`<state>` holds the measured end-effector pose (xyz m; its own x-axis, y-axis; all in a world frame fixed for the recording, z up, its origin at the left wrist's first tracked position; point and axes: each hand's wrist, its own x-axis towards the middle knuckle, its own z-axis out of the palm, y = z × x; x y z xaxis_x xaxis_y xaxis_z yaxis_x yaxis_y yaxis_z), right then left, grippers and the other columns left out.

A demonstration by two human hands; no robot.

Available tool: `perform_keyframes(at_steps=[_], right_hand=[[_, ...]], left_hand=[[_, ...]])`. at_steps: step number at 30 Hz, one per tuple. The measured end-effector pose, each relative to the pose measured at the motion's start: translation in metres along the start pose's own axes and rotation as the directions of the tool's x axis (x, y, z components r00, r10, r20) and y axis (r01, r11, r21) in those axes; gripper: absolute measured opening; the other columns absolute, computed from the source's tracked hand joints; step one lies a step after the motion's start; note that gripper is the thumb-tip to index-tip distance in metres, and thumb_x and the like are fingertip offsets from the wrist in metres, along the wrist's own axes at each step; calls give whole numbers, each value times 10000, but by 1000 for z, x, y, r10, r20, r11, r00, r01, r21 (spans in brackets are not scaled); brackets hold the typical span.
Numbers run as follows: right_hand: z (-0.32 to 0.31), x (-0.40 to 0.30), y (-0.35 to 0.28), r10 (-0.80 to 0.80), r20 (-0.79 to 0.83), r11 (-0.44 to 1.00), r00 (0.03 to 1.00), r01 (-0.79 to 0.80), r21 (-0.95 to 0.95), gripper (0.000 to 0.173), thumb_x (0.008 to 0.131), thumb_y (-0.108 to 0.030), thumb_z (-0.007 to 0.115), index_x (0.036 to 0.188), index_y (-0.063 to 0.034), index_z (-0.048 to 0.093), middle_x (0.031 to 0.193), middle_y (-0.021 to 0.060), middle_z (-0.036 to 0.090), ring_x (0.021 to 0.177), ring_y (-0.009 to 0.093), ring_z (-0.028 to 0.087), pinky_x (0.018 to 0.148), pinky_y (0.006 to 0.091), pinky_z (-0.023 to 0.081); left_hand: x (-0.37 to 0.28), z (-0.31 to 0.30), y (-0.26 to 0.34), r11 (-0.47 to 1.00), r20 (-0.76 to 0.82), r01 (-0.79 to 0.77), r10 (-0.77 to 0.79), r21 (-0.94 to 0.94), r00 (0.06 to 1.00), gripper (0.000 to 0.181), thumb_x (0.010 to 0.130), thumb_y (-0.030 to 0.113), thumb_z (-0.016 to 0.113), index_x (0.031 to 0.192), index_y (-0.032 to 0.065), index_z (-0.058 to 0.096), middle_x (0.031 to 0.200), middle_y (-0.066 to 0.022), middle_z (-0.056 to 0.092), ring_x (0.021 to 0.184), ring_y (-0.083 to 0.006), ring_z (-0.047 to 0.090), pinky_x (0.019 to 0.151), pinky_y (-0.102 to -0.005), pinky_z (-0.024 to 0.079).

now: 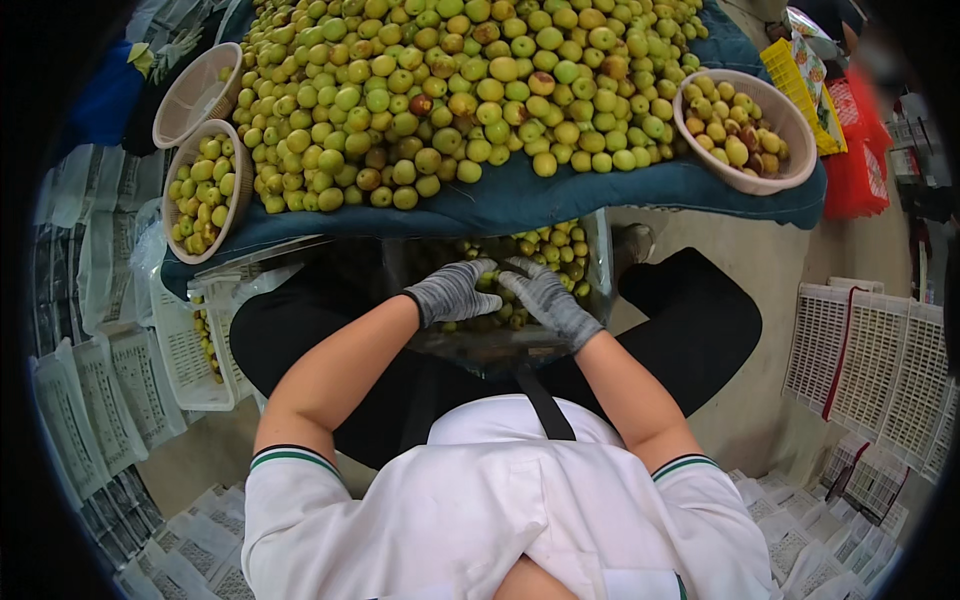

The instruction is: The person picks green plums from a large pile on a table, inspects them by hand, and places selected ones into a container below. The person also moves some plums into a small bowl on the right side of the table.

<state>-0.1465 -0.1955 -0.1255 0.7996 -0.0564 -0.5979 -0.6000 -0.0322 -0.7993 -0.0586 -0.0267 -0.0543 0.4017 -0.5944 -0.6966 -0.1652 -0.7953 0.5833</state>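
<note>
Both my hands wear grey knit gloves and are low over a lined crate (600, 255) between my knees. Green-yellow jujubes (559, 247) fill part of it. My left hand (454, 292) reaches in from the left, its thumb apart from its fingers. Close by on the right, my right hand (551, 300) points inward with its fingers bent down. A green jujube (489, 282) shows between the two hands; whether either one grips it is unclear. The right fingertips are partly hidden among the fruit.
A large heap of jujubes (450, 97) covers the table ahead, on blue padded cloth (525, 195). Pink baskets of jujubes stand at its right (802, 150) and left (244, 187) corners. White plastic crates (862, 360) flank me. A gloved hand of another person (176, 52) is far left.
</note>
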Motion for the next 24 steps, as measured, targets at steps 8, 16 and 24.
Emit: perform_keyframes(at_steps=[8,16,24], right_hand=[[-44,58,-145,-820,-197,448,537,387,-806,360,885,-185,633,1224,-66,616,1282,176,588,1194,355,551,1014,437,455],[-32,77,-192,-490,2,146,872,85,-986,521,864,-90,597,1375,-110,493,1362,180,521,1074,331,634,905,461,525],[-31,45,-208,-285,182,586,941,321,-744,497,859,-279,682,1299,-85,558,1272,147,592,1082,295,625,921,381,518]], left_hand=[[-16,-72,18,907,-254,-336,272,-255,928,451,927,182,682,1308,-7,532,1200,-134,637,1101,-214,625,967,-336,506],[-3,-94,26,636,-98,-143,105,-758,990,482,951,265,644,1342,26,497,1173,-165,629,1060,-214,625,935,-328,520],[16,-83,25,-100,-263,-270,-74,-958,962,563,975,423,581,1413,130,384,1238,-72,546,1039,-246,599,926,-344,519]])
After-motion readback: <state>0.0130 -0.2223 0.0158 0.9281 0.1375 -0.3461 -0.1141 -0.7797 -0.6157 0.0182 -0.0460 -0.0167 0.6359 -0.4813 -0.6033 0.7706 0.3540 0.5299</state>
